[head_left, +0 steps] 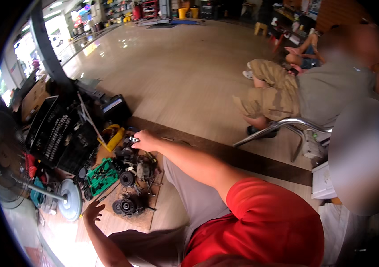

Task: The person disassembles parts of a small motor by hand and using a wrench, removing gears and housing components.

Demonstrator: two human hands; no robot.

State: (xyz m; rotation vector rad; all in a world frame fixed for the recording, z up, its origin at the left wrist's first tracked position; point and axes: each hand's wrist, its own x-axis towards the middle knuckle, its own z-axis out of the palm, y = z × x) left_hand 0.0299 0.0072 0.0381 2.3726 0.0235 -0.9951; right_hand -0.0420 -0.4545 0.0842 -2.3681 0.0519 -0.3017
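My right hand (146,140) reaches out over the far end of a pile of greasy machine parts. Its fingers are closed on a small shiny metal piece (134,139), whose exact kind I cannot make out. Lower left, my left hand (93,212) hangs with its fingers apart, close to the end of a thin dark rod (108,192). Between the hands lie a green tool case (102,176) with sockets, a black ring-shaped part (127,179) and a dark round pulley-like part (128,206). These rest on a stained brown board (141,221).
A yellow tool or case (113,137), black crates (49,129) and a battery-like black box (116,109) stand beyond the parts. To the left is a fan's round base (69,200). At right, a person (332,84) sits on a metal-framed chair (283,122).
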